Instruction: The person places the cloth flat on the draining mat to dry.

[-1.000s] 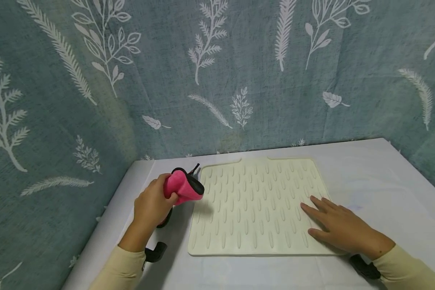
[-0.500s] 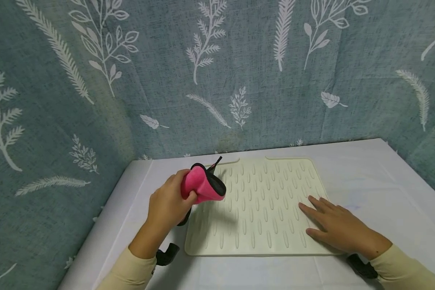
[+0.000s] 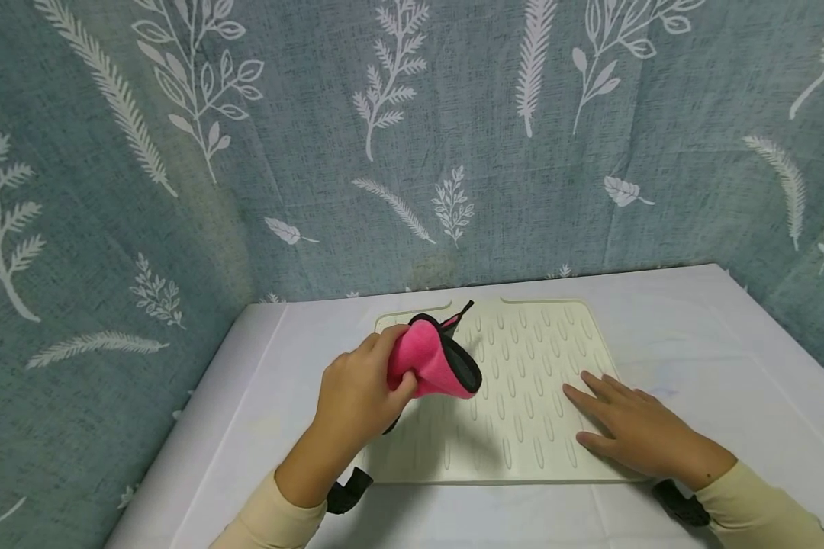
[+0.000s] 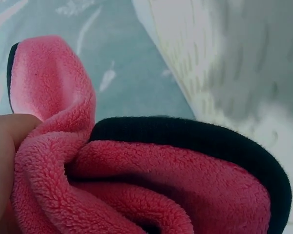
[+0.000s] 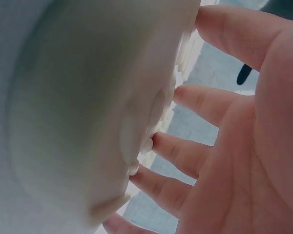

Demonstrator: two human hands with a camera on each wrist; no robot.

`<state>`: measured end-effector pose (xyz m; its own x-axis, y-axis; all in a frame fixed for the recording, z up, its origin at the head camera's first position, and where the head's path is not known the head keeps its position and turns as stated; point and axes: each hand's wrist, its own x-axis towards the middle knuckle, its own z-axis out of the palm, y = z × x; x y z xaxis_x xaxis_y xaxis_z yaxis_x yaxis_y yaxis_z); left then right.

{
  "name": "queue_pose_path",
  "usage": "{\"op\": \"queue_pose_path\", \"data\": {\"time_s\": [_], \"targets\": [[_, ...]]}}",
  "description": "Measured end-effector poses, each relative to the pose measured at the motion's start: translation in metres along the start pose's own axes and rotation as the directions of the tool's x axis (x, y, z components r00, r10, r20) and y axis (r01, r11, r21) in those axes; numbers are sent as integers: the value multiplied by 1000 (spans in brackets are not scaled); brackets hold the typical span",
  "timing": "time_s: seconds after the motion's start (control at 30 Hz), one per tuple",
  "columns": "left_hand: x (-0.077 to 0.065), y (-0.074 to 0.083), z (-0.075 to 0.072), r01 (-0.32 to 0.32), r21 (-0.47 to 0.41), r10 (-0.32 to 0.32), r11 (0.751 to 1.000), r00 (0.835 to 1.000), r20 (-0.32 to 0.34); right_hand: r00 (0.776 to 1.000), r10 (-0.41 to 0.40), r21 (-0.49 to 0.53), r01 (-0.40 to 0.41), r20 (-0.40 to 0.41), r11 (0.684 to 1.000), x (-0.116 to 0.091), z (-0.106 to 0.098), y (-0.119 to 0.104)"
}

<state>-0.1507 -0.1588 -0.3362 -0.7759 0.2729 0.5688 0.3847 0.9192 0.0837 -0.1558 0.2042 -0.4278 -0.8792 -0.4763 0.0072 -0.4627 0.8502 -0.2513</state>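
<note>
My left hand point(image 3: 360, 393) grips a bunched pink cloth point(image 3: 427, 362) with black edging, held above the left part of a cream ribbed mat point(image 3: 522, 419). Up close in the left wrist view the cloth point(image 4: 58, 170) looks fluffy, folded over on itself, and a thumb presses into it at the left. A thin black-edged tip of the cloth sticks up toward the back. My right hand point(image 3: 648, 435) lies with fingers spread on the mat's right edge. In the right wrist view its fingertips point(image 5: 183, 92) touch the mat's raised ribs.
The mat lies on a white-covered table point(image 3: 714, 335). Behind and at both sides hangs a blue-green curtain point(image 3: 302, 152) with white leaf prints. Dark wrist-worn devices point(image 3: 349, 492) sit under both wrists.
My left hand has carried the pink cloth to the right, from beside the mat's left edge to over the mat. The right hand has stayed in place on the mat.
</note>
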Motion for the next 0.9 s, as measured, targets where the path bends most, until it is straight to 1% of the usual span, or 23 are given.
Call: {"op": "queue_pose_path", "data": {"time_s": [0.27, 0.43, 0.57, 0.8, 0.9], "targets": [[4, 20, 6, -43, -69, 45, 997, 999, 25, 1000, 1, 1, -1, -2, 1000, 0, 0, 1], [7, 32, 12, -58, -118, 64, 991, 997, 48, 1000, 9, 6, -9, 0, 1000, -1, 1, 2], [7, 41, 16, -61, -137, 72, 989, 995, 74, 1000, 10, 6, -10, -3, 1000, -1, 1, 2], [8, 49, 25, -62, -185, 86, 981, 988, 125, 1000, 8, -1, -8, -9, 1000, -2, 1, 2], [10, 49, 30, -47, -217, 85, 975, 982, 168, 1000, 1, -12, -1, -22, 1000, -1, 2, 1]]}}
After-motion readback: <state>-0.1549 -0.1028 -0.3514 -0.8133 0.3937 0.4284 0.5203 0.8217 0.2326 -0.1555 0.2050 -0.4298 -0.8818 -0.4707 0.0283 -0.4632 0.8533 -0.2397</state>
